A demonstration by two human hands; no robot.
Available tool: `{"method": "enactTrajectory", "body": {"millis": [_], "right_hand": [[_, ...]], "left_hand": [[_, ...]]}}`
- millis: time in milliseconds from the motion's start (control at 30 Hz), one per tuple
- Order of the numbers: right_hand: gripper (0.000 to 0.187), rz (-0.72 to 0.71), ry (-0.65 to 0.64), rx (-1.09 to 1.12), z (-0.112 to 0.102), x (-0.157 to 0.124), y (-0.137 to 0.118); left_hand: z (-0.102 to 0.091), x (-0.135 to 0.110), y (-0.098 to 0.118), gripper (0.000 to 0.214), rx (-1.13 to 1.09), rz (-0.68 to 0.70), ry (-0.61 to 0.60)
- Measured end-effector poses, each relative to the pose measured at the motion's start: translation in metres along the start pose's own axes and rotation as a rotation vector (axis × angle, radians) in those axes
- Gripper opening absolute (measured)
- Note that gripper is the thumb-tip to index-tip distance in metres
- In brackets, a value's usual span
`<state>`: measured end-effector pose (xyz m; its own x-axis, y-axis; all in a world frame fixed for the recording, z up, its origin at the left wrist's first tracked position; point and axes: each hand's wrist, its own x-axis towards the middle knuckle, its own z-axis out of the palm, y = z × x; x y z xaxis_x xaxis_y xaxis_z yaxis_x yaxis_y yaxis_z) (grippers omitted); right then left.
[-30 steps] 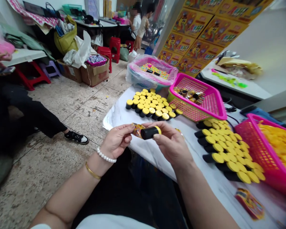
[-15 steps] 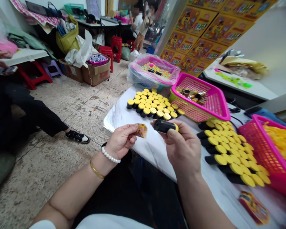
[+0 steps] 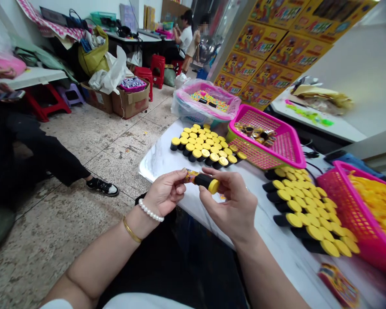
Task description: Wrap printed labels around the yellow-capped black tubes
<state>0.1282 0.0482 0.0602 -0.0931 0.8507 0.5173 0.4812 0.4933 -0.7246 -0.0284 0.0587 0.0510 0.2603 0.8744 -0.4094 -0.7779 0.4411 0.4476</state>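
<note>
Packing room with a terrazzo floor, seen over the edge of a white bench (image 3: pixel 167 161). A worker's right hand (image 3: pixel 234 206) has its grip closed around a black tube (image 3: pixel 203 180) with a yellow cap, held level just above the bench edge. The left hand (image 3: pixel 165 193) has its grip narrowed to a fingertip pinch on a printed label (image 3: pixel 189 176), which it presses against the tube's uncapped end. A pearl bracelet (image 3: pixel 151 211) and a gold bangle (image 3: pixel 131 229) circle the left wrist.

At 12 o'clock from the hands, a block of standing tubes (image 3: pixel 206 148) shows its yellow caps. Just beyond it, at 1 o'clock, a tilted pink basket (image 3: pixel 263 156) holds a few labelled tubes. At 3 o'clock, more capped tubes lie stacked on their sides (image 3: pixel 305 210), touching a second pink basket (image 3: pixel 344 201) filled with loose yellow caps (image 3: pixel 379 201). A sheet of labels (image 3: pixel 337 283) lies near the bench edge at 4 o'clock.

Farther off at 12 o'clock, a bag-lined basket (image 3: pixel 206 101) sits at the bench's far end, with yellow printed cartons (image 3: pixel 270 43) stacked behind it. At 9 o'clock, well apart, a seated person's dark trouser leg (image 3: pixel 45 150) and black shoe (image 3: pixel 103 186) rest on the floor.
</note>
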Motion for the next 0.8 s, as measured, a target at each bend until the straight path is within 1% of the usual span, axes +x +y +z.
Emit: {"method": "enactTrajectory", "body": {"millis": [133, 233, 333, 433, 500, 600, 667, 700, 733, 800], "right_hand": [[0.024, 0.192, -0.004, 0.234, 0.001, 0.004, 0.001], [0.024, 0.263, 0.007, 0.325, 0.001, 0.006, -0.001], [0.021, 0.282, 0.029, 0.414, 0.000, 0.008, -0.004], [0.020, 0.313, -0.005, 0.455, -0.001, 0.010, -0.004], [0.021, 0.334, -0.034, 0.439, 0.000, 0.012, -0.002], [0.022, 0.354, -0.042, 0.399, 0.000, 0.014, 0.000], [0.022, 0.340, -0.044, 0.349, 0.001, 0.013, 0.000], [0.021, 0.306, -0.036, 0.292, 0.001, 0.012, 0.000], [0.020, 0.246, -0.022, 0.210, 0.001, 0.011, -0.001], [0.020, 0.047, -0.004, -0.005, -0.001, 0.009, -0.001]], "left_hand": [[-0.004, -0.003, -0.003, 0.017, 0.132, 0.095, -0.012], [-0.003, -0.004, -0.004, 0.020, 0.102, 0.118, 0.004], [0.000, -0.002, -0.002, 0.014, 0.033, 0.075, 0.021], [0.002, 0.000, 0.000, 0.007, -0.037, 0.006, 0.010], [0.002, 0.001, 0.000, 0.010, -0.096, -0.029, -0.003], [0.000, 0.003, -0.001, 0.015, -0.137, -0.067, -0.028], [-0.001, 0.004, -0.002, 0.015, -0.126, -0.088, -0.047], [-0.002, 0.004, -0.002, 0.015, -0.120, -0.095, -0.052], [-0.002, 0.005, -0.002, 0.014, -0.117, -0.100, -0.050], [-0.002, 0.006, -0.002, 0.016, -0.122, -0.096, -0.031]]}}
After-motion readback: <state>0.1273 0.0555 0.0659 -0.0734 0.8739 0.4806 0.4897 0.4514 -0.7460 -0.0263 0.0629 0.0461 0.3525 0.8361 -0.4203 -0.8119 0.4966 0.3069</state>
